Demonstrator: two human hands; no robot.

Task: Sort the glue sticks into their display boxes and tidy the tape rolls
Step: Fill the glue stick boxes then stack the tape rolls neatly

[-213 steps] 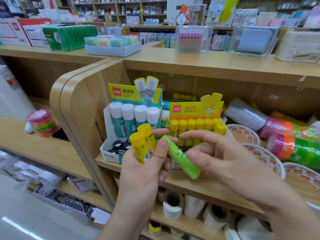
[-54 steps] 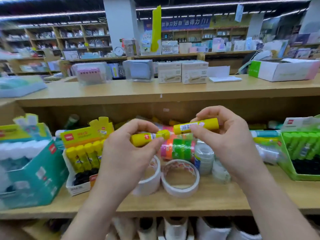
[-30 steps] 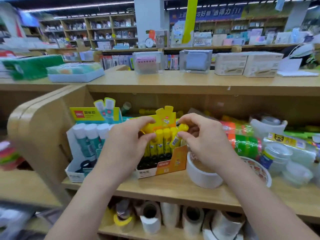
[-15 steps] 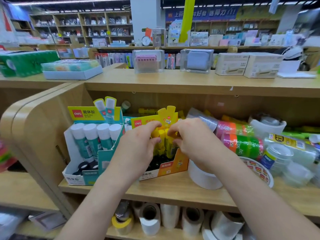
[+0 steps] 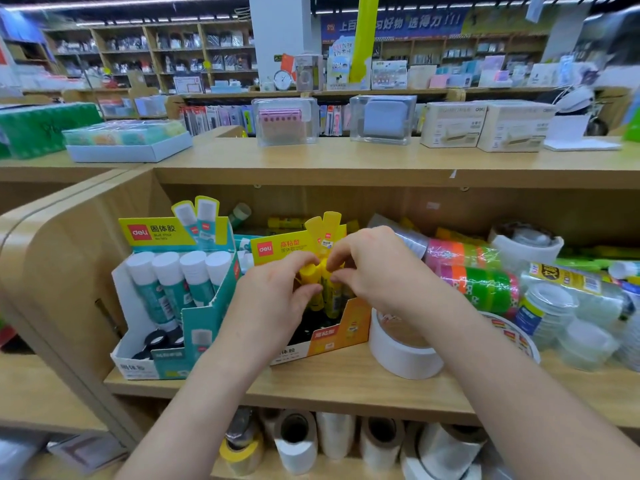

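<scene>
- Both hands have dropped from in front of the coloured tape rolls (image 5: pixel 485 285), where they held two sticks up a moment ago. They are now at the yellow display box (image 5: pixel 341 329).
- Head view: the left hand (image 5: pixel 277 299) pinches a yellow glue stick (image 5: pixel 309 273) near its cap, with thumb and forefinger curled onto it.
- The right hand (image 5: pixel 374 268) has its fingertips curled round a second yellow stick (image 5: pixel 330 294), just beside the first. Both sticks stand roughly upright inside the yellow box.
- The teal display box (image 5: pixel 204 306) sits just to the left, with a row of white-capped sticks (image 5: pixel 166 271) leaning in it.
- A white tape roll (image 5: pixel 401 356) lies flat on the shelf (image 5: pixel 346 386), just right of the yellow box and in front of the coloured rolls.
</scene>
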